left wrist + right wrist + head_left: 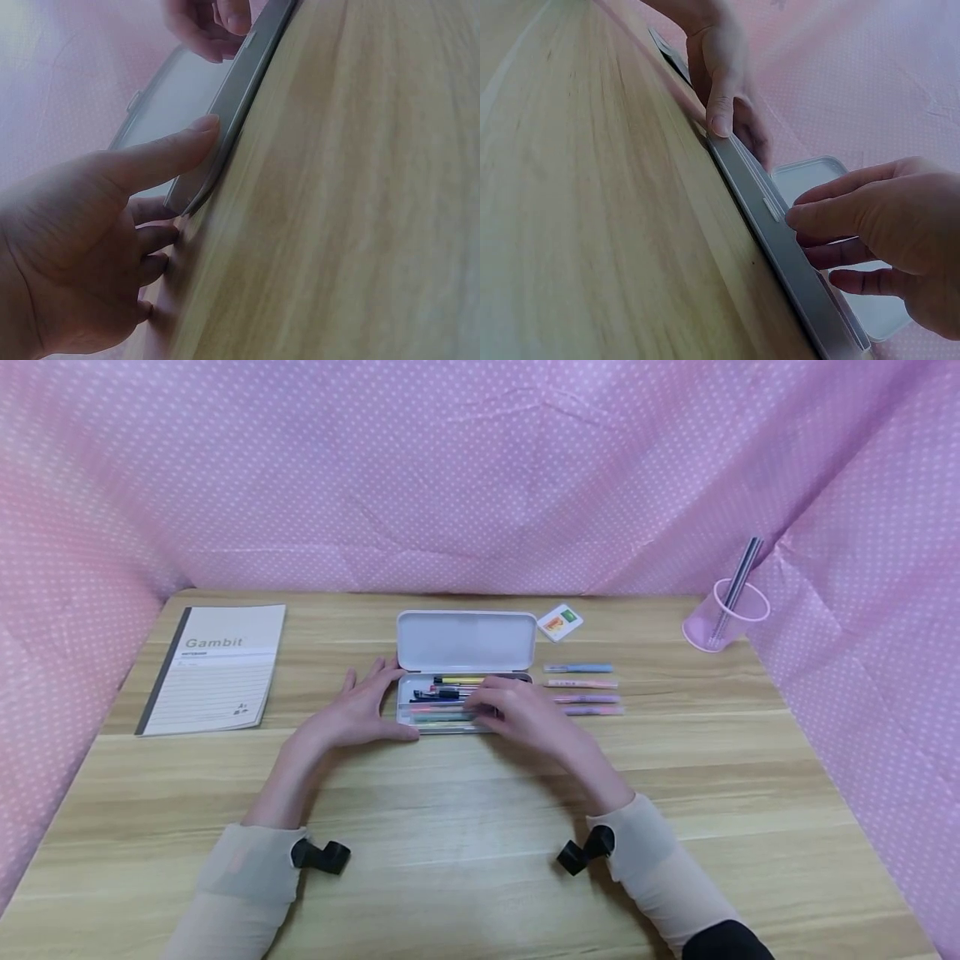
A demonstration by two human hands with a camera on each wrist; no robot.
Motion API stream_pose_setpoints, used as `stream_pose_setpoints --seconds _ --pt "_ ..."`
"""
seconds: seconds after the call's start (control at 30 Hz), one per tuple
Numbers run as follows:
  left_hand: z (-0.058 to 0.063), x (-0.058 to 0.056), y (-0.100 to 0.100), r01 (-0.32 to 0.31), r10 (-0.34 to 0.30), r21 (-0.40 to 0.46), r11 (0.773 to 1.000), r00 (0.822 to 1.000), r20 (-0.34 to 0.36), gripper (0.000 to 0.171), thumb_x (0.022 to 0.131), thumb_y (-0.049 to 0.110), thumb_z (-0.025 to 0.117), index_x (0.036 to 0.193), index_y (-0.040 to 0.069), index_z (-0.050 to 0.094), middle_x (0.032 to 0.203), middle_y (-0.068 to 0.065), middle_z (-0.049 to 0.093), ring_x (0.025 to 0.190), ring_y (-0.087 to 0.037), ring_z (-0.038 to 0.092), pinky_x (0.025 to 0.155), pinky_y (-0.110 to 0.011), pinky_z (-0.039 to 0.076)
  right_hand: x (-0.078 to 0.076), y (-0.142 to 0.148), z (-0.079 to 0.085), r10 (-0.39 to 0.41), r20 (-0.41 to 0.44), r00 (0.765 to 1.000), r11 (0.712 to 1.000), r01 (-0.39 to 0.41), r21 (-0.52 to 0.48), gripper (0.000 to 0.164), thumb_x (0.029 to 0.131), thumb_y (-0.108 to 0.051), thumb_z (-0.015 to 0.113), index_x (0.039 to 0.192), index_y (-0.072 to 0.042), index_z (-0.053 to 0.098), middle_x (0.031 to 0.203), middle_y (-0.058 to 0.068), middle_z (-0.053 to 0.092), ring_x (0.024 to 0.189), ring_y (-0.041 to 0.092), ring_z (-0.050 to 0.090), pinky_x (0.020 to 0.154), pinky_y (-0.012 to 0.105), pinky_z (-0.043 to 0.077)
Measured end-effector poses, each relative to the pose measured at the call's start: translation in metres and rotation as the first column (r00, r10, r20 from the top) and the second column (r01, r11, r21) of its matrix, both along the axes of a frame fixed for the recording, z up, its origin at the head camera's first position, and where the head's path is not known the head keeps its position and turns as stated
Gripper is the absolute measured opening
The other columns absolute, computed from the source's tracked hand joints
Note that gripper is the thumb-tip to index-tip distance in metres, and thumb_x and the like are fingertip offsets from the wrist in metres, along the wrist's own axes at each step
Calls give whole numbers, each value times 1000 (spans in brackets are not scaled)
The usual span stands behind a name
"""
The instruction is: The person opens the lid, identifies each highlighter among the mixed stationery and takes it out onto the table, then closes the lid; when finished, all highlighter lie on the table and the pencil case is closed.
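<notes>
A pencil case [467,642] lies with its lid tipped back, several pens [442,695] in its tray. My left hand [357,707] holds its left end, thumb along the front wall and fingers at the side. Over the tray's right part, my right hand [519,710] reaches in with bent fingers. In the right wrist view its thumb [821,217] is right at the front rim, and its other fingertips dip inside. I cannot tell whether they pinch a pen. To the right lie a blue pen [577,668], a pink pen [581,683] and purplish pens [588,699].
A white eraser [560,622] with a coloured print lies behind the case's right side. Far right, a pink pen cup [708,622] holds dark striped pencils [738,578]. A notebook [213,668] lies at the left. Pink dotted cloth [465,477] hangs behind the wooden table [450,860].
</notes>
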State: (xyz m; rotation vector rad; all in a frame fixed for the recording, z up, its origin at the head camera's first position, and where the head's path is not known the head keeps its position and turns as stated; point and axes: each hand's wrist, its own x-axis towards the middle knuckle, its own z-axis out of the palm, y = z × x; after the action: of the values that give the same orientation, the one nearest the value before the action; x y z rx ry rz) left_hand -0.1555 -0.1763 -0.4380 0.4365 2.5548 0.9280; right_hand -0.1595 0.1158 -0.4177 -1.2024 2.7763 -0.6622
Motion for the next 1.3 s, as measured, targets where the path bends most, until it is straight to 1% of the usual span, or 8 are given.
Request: stream_pose_setpoints --seconds 0.3,0.5,0.83,1.1,1.3 --pt "1 1 0 -1 1 4 1000 1000 4 101 82 48 84 159 10 32 174 -20 8 162 -41 -3 127 -67 -12 1 -1 1 5 -23 1000 999 -4 48 17 96 -16 73 112 -19 77 110 -4 74 102 13 71 93 32 61" --pt "1 1 0 -1 1 -5 1000 1000 4 102 81 50 84 159 11 31 174 -21 8 162 -40 -3 128 -66 -12 3 -3 2 13 -53 998 997 -8 83 16 98 -16 71 112 -20 77 111 -4 75 101 15 72 91 36 60" --pt "0 0 0 -3 3 -12 1000 1000 12 103 82 51 83 161 12 29 174 -21 8 163 -38 -3 128 -65 -12 4 -4 2 8 -65 998 996 -2 89 15 98 -17 71 110 -19 77 109 -4 75 102 15 72 92 36 60" --pt "0 0 0 -3 4 -13 1000 1000 7 102 81 51 83 160 13 30 174 -21 8 163 -38 -3 129 -65 -12 4 -5 1 10 -79 997 997 -3 80 14 98 -15 71 110 -18 77 108 -3 74 103 17 71 92 37 60" --pt "0 0 1 -4 5 -11 1000 1000 5 101 81 50 84 159 12 31 174 -21 10 163 -38 -2 128 -65 -12 5 -6 1 -8 -75 997 994 16 110 16 98 -16 71 112 -19 78 111 -2 75 105 17 72 93 38 60"
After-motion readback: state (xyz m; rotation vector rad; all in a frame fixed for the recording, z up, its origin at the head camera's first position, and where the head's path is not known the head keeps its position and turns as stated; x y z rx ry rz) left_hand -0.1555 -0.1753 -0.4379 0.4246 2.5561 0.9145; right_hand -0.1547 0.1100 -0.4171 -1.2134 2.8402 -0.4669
